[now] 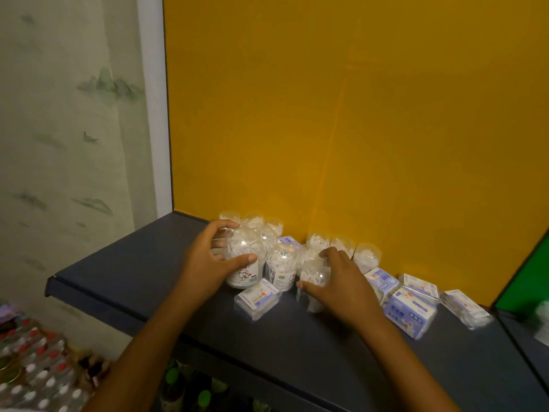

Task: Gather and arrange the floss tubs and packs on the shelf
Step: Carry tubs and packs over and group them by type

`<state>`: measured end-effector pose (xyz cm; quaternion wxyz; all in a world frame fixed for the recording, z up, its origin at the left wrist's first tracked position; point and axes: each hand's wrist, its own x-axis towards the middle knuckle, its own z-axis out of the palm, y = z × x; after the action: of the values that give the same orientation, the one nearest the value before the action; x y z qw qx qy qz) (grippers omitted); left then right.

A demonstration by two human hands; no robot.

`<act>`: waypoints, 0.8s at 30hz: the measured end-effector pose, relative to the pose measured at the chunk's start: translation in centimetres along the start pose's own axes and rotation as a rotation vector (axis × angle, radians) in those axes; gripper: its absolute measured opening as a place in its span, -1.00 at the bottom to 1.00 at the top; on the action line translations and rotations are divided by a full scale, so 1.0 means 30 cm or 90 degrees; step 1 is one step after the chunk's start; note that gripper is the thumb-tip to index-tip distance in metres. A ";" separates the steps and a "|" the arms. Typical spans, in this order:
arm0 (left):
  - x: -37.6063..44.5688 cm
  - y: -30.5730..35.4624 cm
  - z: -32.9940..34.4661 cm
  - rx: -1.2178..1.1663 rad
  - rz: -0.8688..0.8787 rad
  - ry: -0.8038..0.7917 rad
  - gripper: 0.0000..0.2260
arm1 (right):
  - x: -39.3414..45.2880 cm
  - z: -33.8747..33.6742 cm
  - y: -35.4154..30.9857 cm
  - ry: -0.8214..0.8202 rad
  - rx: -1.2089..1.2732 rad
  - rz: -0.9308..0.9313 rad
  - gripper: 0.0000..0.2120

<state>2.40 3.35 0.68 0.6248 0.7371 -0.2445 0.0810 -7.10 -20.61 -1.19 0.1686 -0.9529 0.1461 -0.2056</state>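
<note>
Both our grips clamp upright tubs: left hand (208, 260) on left tub (244, 263), right hand (341, 281) on right tub (315, 275), middle tub (282, 267) between.

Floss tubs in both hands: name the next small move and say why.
Probably slide the two held tubs back toward the rear row. The left hand grips a tub and the right hand grips another tub, both standing forward of the tubs along the yellow wall, with a flat clear pack loose in front.
</note>
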 end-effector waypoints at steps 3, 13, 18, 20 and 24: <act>-0.012 0.007 0.021 -0.002 0.003 0.000 -0.50 | -0.007 0.005 0.000 -0.003 0.051 -0.021 -0.32; -0.057 0.147 0.106 -0.016 0.065 -0.028 -0.51 | -0.075 -0.147 0.128 -0.005 0.279 -0.003 -0.35; -0.128 0.254 0.246 -0.020 0.106 -0.049 -0.53 | -0.179 -0.312 0.238 0.018 0.301 -0.012 -0.41; -0.167 0.298 0.311 -0.027 0.114 -0.064 -0.53 | -0.237 -0.384 0.287 0.026 0.314 -0.006 -0.41; -0.244 0.397 0.446 -0.038 0.127 -0.094 -0.52 | -0.367 -0.519 0.396 0.056 0.310 0.009 -0.42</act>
<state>-11.95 -8.79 5.31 0.6159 0.6940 -0.3641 0.0807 -26.06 -31.54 3.87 0.3881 -0.8732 0.1060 -0.2750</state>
